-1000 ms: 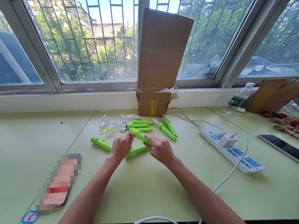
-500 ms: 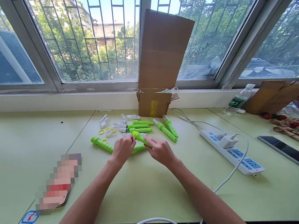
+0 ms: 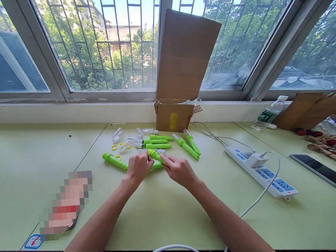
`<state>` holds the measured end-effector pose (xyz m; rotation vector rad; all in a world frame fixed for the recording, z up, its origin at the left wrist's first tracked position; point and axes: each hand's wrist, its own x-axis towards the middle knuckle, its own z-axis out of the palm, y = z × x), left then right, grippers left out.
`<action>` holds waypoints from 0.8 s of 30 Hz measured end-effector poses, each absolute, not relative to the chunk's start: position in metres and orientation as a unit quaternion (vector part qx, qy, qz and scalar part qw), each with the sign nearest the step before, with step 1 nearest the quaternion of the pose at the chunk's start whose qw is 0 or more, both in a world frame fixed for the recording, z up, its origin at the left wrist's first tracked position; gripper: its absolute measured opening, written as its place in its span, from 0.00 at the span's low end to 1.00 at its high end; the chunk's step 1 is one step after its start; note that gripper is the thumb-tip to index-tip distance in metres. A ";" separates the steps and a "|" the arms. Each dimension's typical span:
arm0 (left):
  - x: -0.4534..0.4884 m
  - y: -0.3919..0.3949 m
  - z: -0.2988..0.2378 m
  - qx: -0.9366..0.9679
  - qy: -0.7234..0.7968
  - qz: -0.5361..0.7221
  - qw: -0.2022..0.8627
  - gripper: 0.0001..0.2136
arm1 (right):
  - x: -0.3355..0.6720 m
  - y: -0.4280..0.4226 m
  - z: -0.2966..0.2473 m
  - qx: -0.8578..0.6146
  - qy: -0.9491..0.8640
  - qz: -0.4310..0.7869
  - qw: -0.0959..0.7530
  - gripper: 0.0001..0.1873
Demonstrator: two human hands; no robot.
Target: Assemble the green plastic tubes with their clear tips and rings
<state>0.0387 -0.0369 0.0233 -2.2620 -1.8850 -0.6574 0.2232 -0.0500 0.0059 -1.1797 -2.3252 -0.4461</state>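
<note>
My right hand [image 3: 181,172] is closed round the body of a green plastic tube [image 3: 156,156], which tilts up toward the left above the table. A yellow ring [image 3: 150,152] sits at the tube's upper end. There, the fingers of my left hand [image 3: 138,167] pinch the end, partly hiding it. Beneath and beside my hands lies another green tube [image 3: 115,160] with a ridged end. Just beyond are more green tubes [image 3: 157,146], clear plastic mouthpieces [image 3: 125,145] and loose yellow rings [image 3: 114,147]. Two green tubes with clear tips [image 3: 186,147] rest to the right.
An open cardboard box [image 3: 171,116] stands against the window sill. To the right are a white power strip [image 3: 260,172] with cables, a dark phone [image 3: 323,172] and a water bottle [image 3: 270,113]. A blurred-out phone-like object [image 3: 67,208] lies at left.
The tube between my hands has dipped slightly at its ringed end, and my left fingers have shifted a little around it. Everything else lies as before.
</note>
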 end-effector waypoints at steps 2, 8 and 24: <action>0.036 -0.035 0.023 -0.765 -0.598 -0.227 0.074 0.07 | 0.223 -0.050 0.007 -0.448 -0.847 -0.155 0.238 0.20; 0.035 -0.036 0.019 -0.804 -0.516 -0.270 0.118 0.06 | 0.225 -0.049 0.010 -0.508 -0.830 -0.119 0.195 0.26; 0.032 -0.042 0.022 -0.847 -0.314 -0.386 0.185 0.06 | 0.227 -0.046 0.012 -0.562 -0.802 -0.113 0.165 0.28</action>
